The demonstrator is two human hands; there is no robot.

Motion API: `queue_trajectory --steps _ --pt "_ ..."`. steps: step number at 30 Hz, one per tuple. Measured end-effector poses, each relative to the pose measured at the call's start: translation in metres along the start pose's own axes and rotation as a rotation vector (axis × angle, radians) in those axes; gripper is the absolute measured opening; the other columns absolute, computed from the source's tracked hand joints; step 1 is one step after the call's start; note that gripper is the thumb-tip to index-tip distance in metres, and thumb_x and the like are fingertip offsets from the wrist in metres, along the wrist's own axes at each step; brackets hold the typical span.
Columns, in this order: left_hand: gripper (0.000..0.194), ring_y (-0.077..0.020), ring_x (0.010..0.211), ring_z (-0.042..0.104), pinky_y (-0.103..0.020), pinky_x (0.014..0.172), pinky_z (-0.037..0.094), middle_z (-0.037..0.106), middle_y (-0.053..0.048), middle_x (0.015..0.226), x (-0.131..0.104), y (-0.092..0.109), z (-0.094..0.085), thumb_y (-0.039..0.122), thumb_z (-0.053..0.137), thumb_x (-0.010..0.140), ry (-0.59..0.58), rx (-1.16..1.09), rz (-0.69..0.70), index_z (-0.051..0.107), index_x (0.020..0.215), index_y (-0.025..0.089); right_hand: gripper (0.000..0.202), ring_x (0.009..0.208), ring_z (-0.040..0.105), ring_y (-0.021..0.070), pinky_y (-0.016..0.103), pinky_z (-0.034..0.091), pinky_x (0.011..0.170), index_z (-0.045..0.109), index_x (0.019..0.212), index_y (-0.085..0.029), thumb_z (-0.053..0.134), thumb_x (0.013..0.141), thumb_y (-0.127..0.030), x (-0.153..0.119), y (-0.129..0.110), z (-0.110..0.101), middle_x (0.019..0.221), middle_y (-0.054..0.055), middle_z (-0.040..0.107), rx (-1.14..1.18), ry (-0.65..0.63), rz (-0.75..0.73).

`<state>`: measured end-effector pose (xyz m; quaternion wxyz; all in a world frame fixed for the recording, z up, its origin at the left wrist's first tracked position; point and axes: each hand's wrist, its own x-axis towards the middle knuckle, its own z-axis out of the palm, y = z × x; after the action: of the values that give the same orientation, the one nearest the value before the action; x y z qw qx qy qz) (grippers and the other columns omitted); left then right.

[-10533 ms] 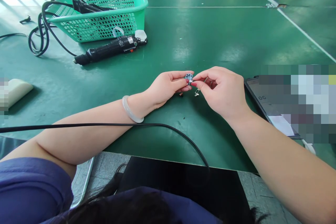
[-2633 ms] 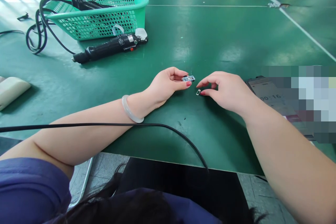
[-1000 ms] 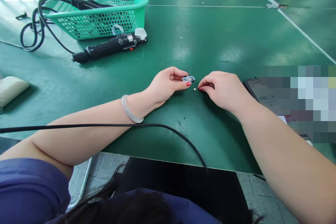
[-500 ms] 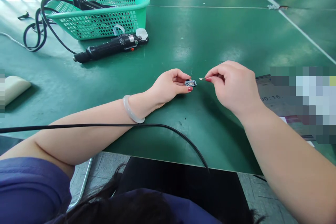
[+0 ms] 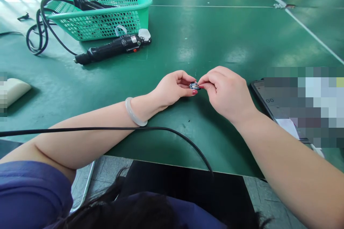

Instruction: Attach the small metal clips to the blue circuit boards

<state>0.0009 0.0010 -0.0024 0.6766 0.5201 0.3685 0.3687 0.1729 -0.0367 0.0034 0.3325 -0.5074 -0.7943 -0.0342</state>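
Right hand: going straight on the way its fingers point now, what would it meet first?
Most likely the small electronic part held in the left hand. The right hand has its fingertips right at that part's edge; whether they touch is unclear. Beyond it comes the left hand itself.

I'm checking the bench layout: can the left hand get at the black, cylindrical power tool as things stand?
Probably, if freed: the left hand holds a small bluish part, but the tool lies outside the green perforated plastic basket, on its near side.
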Motion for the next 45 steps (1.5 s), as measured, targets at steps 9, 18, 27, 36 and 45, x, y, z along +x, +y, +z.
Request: queue_trajectory --steps 9,18,27,36,45 --pt "0.031 -0.0088 0.072 0.066 -0.036 0.089 0.053 0.069 0.001 0.073 0.000 0.000 0.000 -0.006 0.074 0.062 0.006 -0.001 0.000 0.059 0.082 0.011 0.017 0.079 0.063 0.0202 0.036 0.050 0.069 0.066 0.077 -0.021 0.055 0.087 -0.013 0.000 -0.001 0.000 0.083 0.005 0.068 -0.009 -0.003 -0.003" --pt "0.029 -0.0083 0.073 0.066 -0.035 0.089 0.053 0.069 0.001 0.074 -0.001 0.002 0.001 -0.007 0.072 0.065 0.025 -0.015 -0.013 0.059 0.082 0.011 0.015 0.078 0.062 0.0206 0.037 0.049 0.068 0.070 0.083 -0.022 0.057 0.087 -0.017 0.001 0.000 -0.007 0.086 0.005 0.069 0.070 -0.001 0.067" --pt "0.027 -0.0073 0.070 0.066 -0.031 0.084 0.053 0.069 0.001 0.073 0.000 0.003 0.003 -0.007 0.072 0.066 0.039 -0.024 -0.017 0.059 0.083 0.010 0.014 0.067 0.057 0.0172 0.034 0.045 0.062 0.073 0.093 -0.022 0.068 0.080 -0.021 0.000 0.007 -0.004 0.084 0.004 0.067 0.060 -0.107 0.082" --pt "0.048 -0.0112 0.080 0.067 -0.035 0.090 0.053 0.070 -0.003 0.090 0.000 0.003 0.000 -0.008 0.069 0.065 0.032 -0.053 -0.029 0.057 0.107 0.012 0.009 0.071 0.059 0.0194 0.037 0.047 0.068 0.072 0.087 -0.019 0.067 0.080 -0.021 0.004 0.009 0.004 0.082 0.006 0.067 0.048 -0.089 0.147" --pt "0.053 -0.0138 0.087 0.067 -0.039 0.095 0.051 0.070 -0.007 0.095 -0.001 0.002 0.000 -0.008 0.068 0.066 0.030 -0.057 -0.041 0.057 0.114 0.011 0.010 0.073 0.059 0.0208 0.038 0.048 0.069 0.072 0.087 -0.022 0.065 0.080 -0.023 0.003 0.013 0.010 0.083 0.006 0.068 0.038 -0.053 0.145"
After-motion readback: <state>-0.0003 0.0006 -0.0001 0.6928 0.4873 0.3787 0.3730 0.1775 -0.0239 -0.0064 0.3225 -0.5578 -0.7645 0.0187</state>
